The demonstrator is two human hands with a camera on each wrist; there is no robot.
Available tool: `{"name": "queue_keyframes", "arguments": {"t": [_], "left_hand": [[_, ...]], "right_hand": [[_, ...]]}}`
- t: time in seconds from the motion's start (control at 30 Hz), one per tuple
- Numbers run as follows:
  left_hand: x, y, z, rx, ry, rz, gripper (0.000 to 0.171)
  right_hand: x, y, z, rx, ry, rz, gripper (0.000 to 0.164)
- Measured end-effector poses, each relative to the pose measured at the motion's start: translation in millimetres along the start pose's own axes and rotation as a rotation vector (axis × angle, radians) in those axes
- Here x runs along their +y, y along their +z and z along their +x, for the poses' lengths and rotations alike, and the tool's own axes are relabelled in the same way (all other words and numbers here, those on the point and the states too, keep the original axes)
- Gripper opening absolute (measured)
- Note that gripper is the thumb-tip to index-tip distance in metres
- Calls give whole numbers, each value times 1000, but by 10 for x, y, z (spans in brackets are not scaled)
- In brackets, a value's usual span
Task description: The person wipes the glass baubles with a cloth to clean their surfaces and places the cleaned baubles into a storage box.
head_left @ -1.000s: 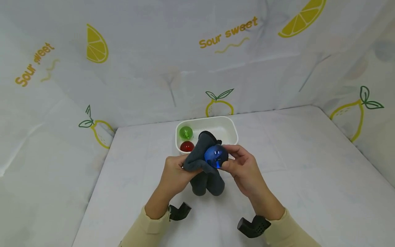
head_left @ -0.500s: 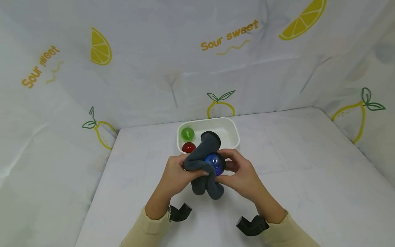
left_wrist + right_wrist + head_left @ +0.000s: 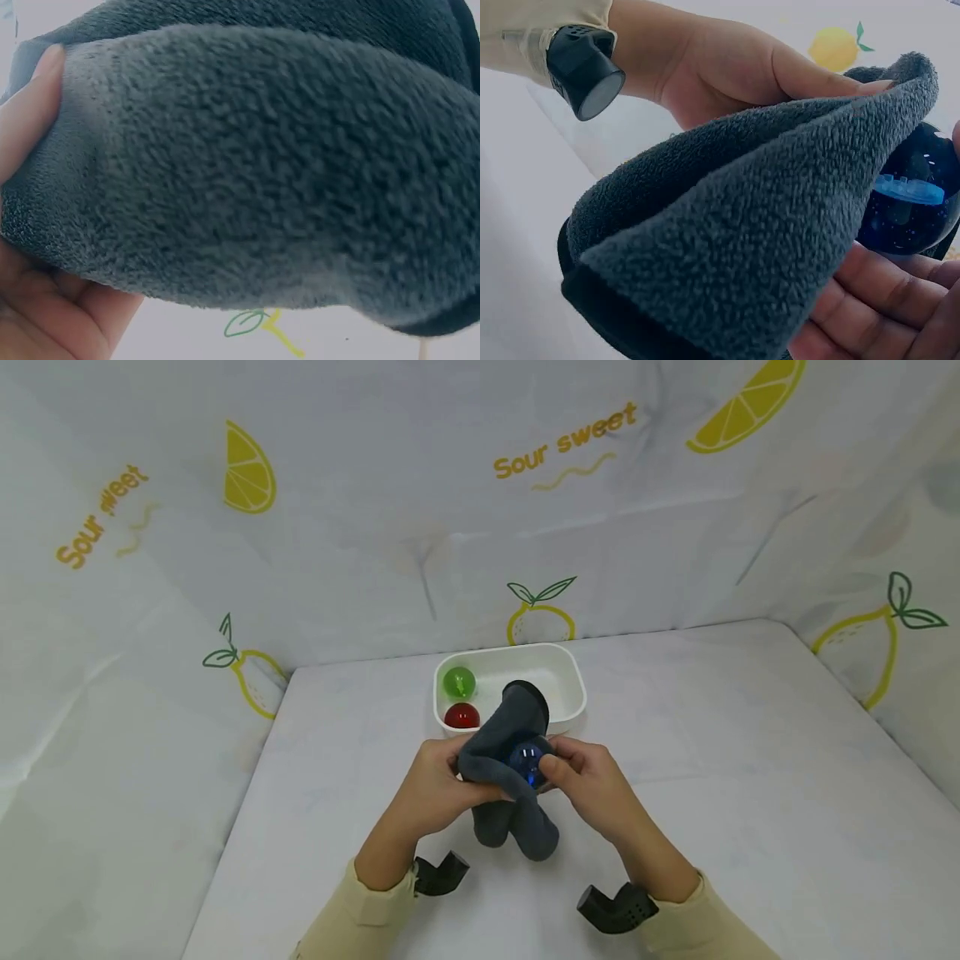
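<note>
My left hand pinches a dark grey fuzzy cloth with black edging, thumb on one side and fingers on the other. The folded cloth hangs in the air, its lower end drooping in two lobes. Against it sits a see-through blue ball, partly covered by the cloth. My right hand holds that ball from the right, the thumb across its near side. In the right wrist view, a light blue piece shows inside the ball. Cloth fills most of the left wrist view and hides the ball there.
A white tray stands behind the hands, holding a green ball and a red ball at its left end. White sheeting covers the table. Lemon-printed sheets hang as walls behind and at both sides.
The right hand has shifted its grip on the blue ball, its thumb moving onto the near side. The ball sits deeper in the cloth. The cloth has moved slightly right and down.
</note>
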State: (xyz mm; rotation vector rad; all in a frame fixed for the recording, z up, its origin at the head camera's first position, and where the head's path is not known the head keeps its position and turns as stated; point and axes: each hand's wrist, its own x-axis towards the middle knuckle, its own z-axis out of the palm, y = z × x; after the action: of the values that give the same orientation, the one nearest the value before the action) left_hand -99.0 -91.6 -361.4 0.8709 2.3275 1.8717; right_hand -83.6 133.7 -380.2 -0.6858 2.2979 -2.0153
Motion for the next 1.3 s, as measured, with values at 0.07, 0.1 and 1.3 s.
{"name": "queue_keyframes", "arguments": {"t": [0.07,0.1,1.3], "left_hand": [[-24,-4,1,4,23,-5,40],[-33,-7,1,5,35,-5,40],[-159,18,83,338,-62,59,21]], "right_hand": [[3,-8,2,-11,-7,7,42],[1,-15,0,-12,-11,9,41],[3,100,-5,207,-129,-270,69]]}}
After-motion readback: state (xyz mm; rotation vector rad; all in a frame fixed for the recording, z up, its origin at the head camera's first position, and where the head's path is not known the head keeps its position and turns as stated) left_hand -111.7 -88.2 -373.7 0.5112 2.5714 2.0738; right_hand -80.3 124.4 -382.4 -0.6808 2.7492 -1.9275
